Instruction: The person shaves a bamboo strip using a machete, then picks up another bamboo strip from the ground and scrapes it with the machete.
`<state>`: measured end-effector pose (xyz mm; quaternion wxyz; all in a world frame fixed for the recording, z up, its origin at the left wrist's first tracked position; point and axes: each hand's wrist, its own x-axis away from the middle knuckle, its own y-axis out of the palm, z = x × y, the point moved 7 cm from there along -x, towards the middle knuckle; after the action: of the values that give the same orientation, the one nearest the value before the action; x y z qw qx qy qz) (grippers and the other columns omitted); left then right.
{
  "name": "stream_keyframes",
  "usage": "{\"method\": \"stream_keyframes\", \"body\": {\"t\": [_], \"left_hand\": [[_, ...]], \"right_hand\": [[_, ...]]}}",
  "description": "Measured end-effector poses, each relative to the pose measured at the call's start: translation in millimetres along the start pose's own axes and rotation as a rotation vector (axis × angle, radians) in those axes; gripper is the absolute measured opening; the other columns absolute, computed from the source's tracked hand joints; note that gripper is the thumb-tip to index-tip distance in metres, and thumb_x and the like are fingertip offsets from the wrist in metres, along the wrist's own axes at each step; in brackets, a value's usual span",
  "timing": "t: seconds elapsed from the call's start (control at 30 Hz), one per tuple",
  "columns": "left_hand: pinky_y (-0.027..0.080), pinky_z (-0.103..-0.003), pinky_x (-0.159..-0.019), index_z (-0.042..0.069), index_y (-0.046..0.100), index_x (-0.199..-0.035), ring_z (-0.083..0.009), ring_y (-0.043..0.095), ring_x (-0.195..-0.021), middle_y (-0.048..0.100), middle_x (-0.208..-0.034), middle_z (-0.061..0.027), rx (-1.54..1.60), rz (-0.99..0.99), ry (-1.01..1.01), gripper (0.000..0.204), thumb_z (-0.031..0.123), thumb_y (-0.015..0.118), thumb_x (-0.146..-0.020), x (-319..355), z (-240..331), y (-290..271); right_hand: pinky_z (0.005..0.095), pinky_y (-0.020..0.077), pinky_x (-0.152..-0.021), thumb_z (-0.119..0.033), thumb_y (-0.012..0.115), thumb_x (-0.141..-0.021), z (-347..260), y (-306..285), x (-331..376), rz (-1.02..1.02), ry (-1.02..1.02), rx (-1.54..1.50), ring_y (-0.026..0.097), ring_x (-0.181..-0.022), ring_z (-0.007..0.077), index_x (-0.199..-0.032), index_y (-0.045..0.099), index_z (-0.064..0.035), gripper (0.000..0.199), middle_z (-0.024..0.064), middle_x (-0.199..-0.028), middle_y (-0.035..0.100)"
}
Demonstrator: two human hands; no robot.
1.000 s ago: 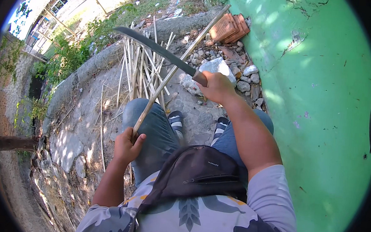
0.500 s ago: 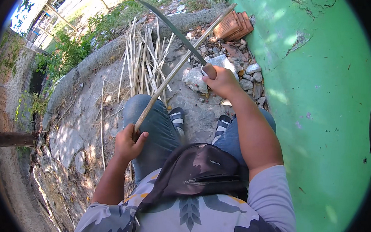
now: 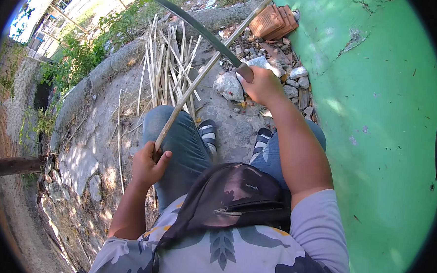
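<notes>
One long cane (image 3: 209, 69) slants up from our left hand (image 3: 148, 165), whose grip clenches its lower end above our knee. Our right hand (image 3: 263, 84) grips a machete (image 3: 199, 29), blade crossing the cane over the split strips (image 3: 168, 64) and stones (image 3: 281, 73).

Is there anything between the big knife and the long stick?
Nothing visible. The right hand holds the knife raised, its blade crossing the stick held by the left hand. Whether they touch is unclear.

Long pale cane stick (image 3: 209, 69), gripped at lower end, slanting up and away over knee. Dark curved machete blade (image 3: 197, 29) raised, crossing above stick.
</notes>
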<state>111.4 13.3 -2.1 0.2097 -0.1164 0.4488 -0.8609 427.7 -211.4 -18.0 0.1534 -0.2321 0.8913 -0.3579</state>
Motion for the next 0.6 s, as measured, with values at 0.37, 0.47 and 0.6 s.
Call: {"method": "stream_keyframes", "body": {"t": [0.37,0.47,0.6], "left_hand": [[0.045,-0.040,-0.055,0.003,0.051,-0.080,-0.0290,0.058,-0.055,0.057,-0.062,-0.0133,-0.037,-0.020,-0.044,0.047,0.039,0.079,-0.087,0.3,-5.9,-0.7],[0.045,-0.039,-0.055,0.003,0.051,-0.080,-0.0287,0.057,-0.054,0.057,-0.062,-0.0132,-0.030,-0.033,-0.040,0.047,0.040,0.079,-0.087,-1.1,-1.2,0.3],[0.044,-0.039,-0.054,0.003,0.051,-0.080,-0.0260,0.056,-0.054,0.056,-0.061,-0.0126,-0.003,-0.058,-0.056,0.048,0.040,0.080,-0.086,-4.0,-1.0,1.0]], "right_hand": [[0.0524,0.0538,-0.076,-0.022,0.070,-0.078,-44.5,35.0,16.4,-0.308,-0.301,0.352,0.070,-0.088,0.0390,-0.091,0.066,-0.0155,0.015,0.0142,-0.086,0.072],[0.0482,0.0549,-0.081,-0.025,0.069,-0.082,-13.2,22.4,3.3,-0.252,-0.078,0.201,0.070,-0.093,0.0369,-0.102,0.070,-0.0140,0.023,0.0149,-0.094,0.073],[0.0459,0.0554,-0.084,-0.029,0.069,-0.086,10.7,14.1,0.7,-0.178,0.063,0.073,0.070,-0.096,0.0364,-0.113,0.071,-0.0138,0.031,0.0152,-0.099,0.074]]}}
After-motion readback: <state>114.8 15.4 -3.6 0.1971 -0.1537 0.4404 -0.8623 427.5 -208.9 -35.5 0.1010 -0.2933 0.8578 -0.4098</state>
